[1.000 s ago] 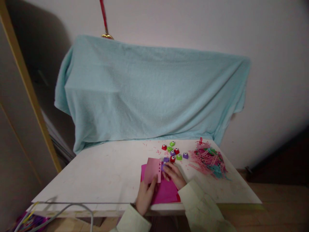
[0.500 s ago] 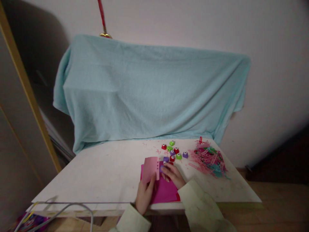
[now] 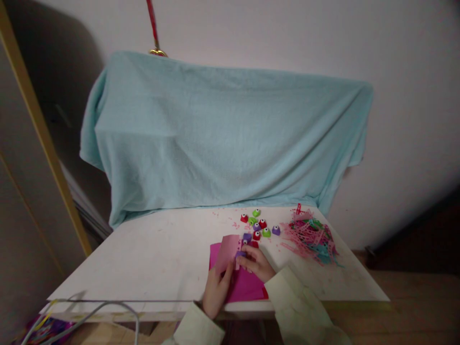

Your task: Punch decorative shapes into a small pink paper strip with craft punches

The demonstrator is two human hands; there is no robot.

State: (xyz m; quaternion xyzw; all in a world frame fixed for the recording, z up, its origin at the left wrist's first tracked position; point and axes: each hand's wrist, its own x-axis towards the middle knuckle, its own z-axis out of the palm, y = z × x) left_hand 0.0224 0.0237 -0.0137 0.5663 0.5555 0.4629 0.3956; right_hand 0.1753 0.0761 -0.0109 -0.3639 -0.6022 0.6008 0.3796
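Observation:
My left hand holds a light pink paper sheet upright by its lower edge, over a magenta sheet lying on the white table. My right hand grips a small purple paper punch clamped on the pink sheet's right edge, where a row of punched holes shows. Just beyond the hands sits a cluster of several small red, green and purple punches.
A heap of pink, green and blue paper strips lies at the table's right. Pink confetti bits dot the tabletop. A light blue towel drapes over something at the back. A grey cable crosses the front left edge.
The pink sheet has tilted and shifted slightly right. My right hand has moved the purple punch further down along the sheet's right edge.

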